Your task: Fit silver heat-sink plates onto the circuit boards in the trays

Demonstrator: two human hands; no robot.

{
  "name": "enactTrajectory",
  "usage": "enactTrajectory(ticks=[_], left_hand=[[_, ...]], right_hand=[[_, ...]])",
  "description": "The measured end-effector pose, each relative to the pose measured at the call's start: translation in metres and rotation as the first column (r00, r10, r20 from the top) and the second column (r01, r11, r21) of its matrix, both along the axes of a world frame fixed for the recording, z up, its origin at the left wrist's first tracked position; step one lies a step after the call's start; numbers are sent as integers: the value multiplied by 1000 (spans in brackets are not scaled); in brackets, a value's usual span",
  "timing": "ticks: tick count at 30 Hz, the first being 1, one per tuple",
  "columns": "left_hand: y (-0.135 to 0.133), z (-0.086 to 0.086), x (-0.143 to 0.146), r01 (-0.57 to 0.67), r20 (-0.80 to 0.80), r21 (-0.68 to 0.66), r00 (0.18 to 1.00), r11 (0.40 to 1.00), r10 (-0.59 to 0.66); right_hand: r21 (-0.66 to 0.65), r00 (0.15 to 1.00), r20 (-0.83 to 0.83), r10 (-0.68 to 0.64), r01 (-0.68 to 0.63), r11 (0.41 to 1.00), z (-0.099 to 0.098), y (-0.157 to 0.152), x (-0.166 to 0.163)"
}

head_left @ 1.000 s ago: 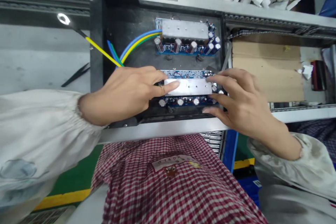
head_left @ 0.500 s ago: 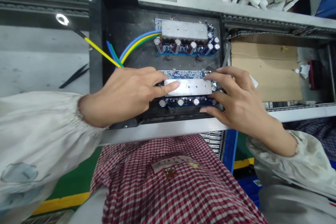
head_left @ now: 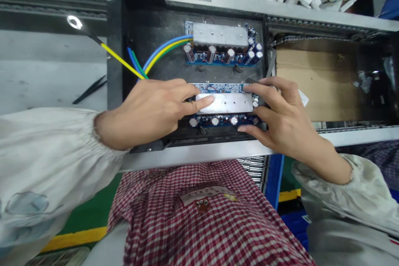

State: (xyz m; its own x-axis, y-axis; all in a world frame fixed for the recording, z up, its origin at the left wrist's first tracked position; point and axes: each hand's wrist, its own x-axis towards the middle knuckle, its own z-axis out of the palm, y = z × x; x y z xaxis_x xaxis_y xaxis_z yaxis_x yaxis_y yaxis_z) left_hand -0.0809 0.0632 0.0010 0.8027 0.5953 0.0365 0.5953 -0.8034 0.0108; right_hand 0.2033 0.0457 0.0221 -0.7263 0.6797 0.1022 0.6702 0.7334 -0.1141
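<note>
**Both hands on the near board**

Head view: your left hand lies spread, fingers flat on the near circuit board in the black tray. Your right hand cups its right end, fingers spread. A second board sits farther back.

No legible lettering, even on the checked apron's patch
</note>
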Motion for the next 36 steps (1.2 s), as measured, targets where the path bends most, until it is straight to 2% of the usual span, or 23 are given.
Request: enactTrajectory(ticks=[13, 19, 22, 26, 29, 36], left_hand=[[-5, -1, 1, 39, -38, 65, 999, 997, -37], [-5, 0, 2, 26, -16, 32, 1000, 999, -26], [-5, 3, 3, 0, -45, -6, 999, 1000, 0], [-4, 2, 4, -8, -60, -18, 998, 1000, 7], [-3, -1, 2, -4, -23, -30, 1000, 1000, 4], [-2, -2, -4, 51, 21, 9, 998, 999, -51]], right_hand=[[0, 999, -43, 18, -18, 1000, 0, 0, 1], [9, 991, -125, 39, -38, 999, 12, -2, 2], [-11, 995, -86, 47, -48, 999, 18, 3, -6], [-39, 987, 10, 162, -162, 986, 13, 15, -19], [3, 975, 58, 213, -213, 977, 6, 22, -19], [81, 972, 75, 221, -227, 970, -1, 26, -11]])
